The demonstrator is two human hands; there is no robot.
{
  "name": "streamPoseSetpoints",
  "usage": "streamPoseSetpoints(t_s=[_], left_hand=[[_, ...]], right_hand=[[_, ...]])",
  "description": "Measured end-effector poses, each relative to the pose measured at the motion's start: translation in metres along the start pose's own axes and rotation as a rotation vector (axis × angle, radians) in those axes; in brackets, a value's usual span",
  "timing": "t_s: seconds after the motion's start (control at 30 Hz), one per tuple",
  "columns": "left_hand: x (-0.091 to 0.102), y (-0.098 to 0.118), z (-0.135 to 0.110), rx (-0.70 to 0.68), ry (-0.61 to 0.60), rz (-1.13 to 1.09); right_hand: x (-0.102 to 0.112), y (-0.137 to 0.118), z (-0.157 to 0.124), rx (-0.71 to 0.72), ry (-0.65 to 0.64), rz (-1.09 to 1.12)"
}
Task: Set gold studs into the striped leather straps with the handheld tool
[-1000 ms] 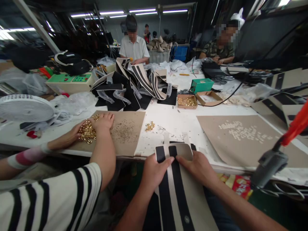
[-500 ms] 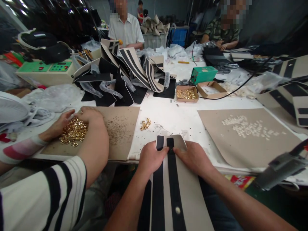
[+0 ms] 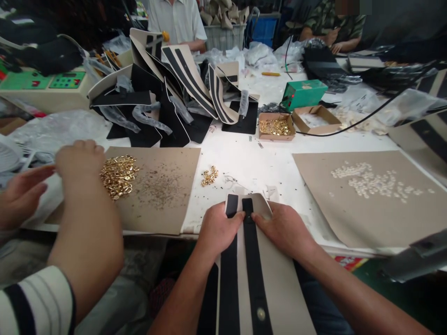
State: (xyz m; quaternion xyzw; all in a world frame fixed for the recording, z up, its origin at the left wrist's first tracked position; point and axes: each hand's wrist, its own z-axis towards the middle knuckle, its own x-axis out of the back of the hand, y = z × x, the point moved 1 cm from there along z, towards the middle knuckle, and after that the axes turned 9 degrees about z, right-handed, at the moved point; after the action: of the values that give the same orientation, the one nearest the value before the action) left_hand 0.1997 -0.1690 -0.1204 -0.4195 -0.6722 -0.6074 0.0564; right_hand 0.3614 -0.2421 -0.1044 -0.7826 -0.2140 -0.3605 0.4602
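I see a lane of white tabletop [image 3: 240, 153] running far between left cardboard [image 3: 188, 163] and right cardboard [image 3: 377, 228]. Held panel [image 3: 281, 284] plugs its near end; small gold heap [image 3: 209, 176] narrows its left. Far: open box [image 3: 277, 137], piled panels [image 3: 186, 81] block. Co-worker's arm [image 3: 87, 218] bars left. Cable [image 3: 324, 135] crosses far right.

The left hand [image 3: 218, 232] and the right hand [image 3: 288, 228] are bare, with broad, rounded backs. The left thumb [image 3: 236, 219] and the right thumb [image 3: 261, 222] are thick and blunt at the tip; the nails are too small to make out. Back from the fingers [image 3: 222, 211], the left forearm [image 3: 186, 286] and the right forearm [image 3: 349, 279] are uncovered and smooth, broader farther off. Below the right fingers, under that forearm, shows dark blue cloth [image 3: 323, 307], apparently trousers.
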Motion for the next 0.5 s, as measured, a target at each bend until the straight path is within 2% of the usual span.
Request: streamPoseSetpoints(t_s=[0.2,0.33,0.43,0.5], left_hand=[[-0.002,-0.002,0.000,-0.028,0.014,0.061],[-0.002,0.001,-0.004,-0.011,0.040,0.270],[0.000,0.007,-0.008,-0.046,0.211,0.481],[0.000,0.011,-0.012,-0.184,0.357,0.581]], right_hand=[[-0.003,0.001,0.003,0.017,-0.006,-0.081],[-0.005,0.002,0.002,0.032,0.002,-0.098],[-0.007,0.002,0.001,0.055,0.018,-0.096],[-0.007,0.003,0.001,0.060,0.032,-0.098]])
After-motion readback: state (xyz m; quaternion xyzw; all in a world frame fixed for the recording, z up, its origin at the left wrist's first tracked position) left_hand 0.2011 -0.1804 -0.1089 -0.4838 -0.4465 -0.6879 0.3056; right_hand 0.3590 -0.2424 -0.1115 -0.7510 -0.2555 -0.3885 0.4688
